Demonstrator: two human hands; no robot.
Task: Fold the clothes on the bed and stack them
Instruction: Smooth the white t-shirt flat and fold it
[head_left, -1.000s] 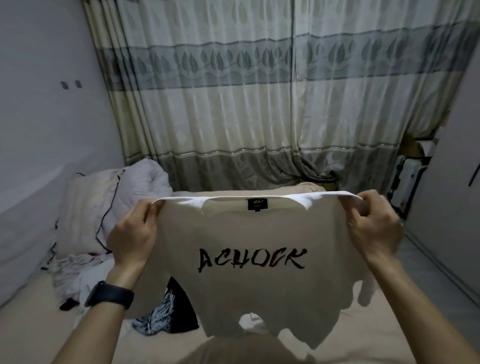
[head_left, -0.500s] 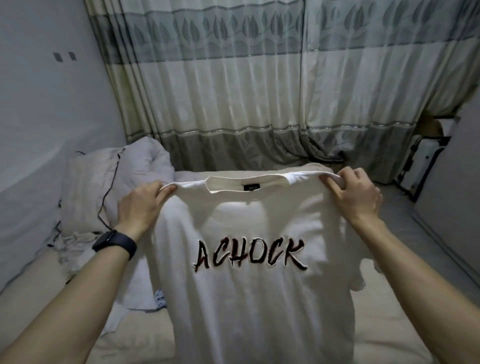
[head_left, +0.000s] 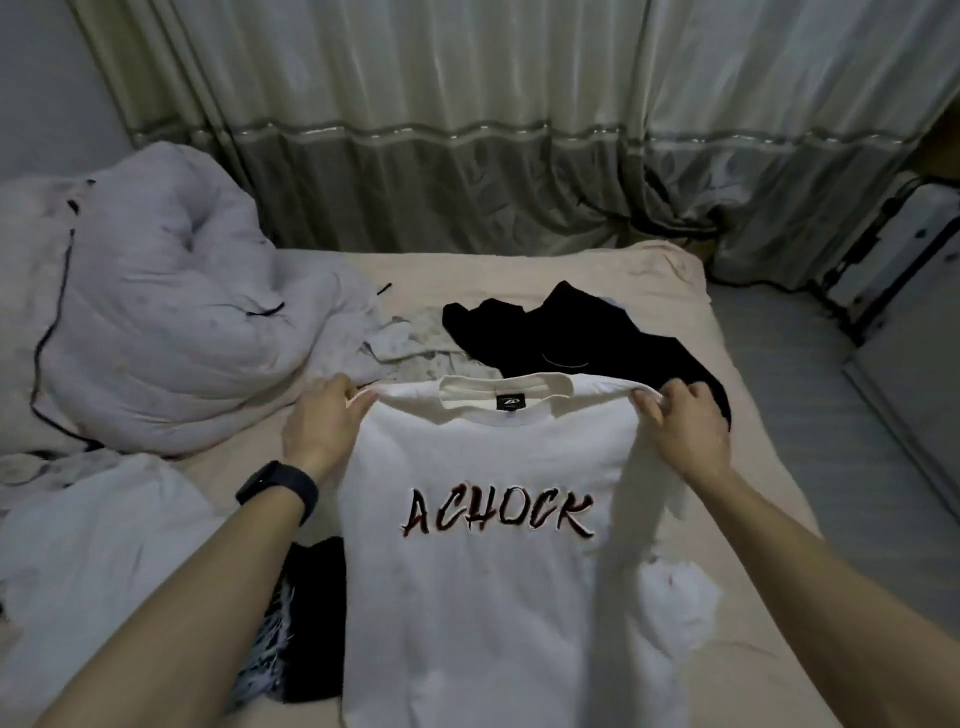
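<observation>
A bedroom in a home.

A bed (head_left: 675, 291) with a beige sheet fills most of the view, and a crumpled pale duvet (head_left: 156, 312) is heaped on its left side by the wall (head_left: 47, 93). Long leaf-patterned curtains (head_left: 467, 130) hang behind the bed's far end. Clothes are about the sheet: a black top (head_left: 597, 332) near the far end, a white shirt (head_left: 493, 597) printed ACHOCK, and a dark patterned piece (head_left: 301, 623). What looks like a hard suitcase (head_left: 893, 249) stands at right by the curtains, on the grey floor (head_left: 810, 395) beside the bed.

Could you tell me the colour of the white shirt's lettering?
Lettering: black with reddish edges; head view.
</observation>
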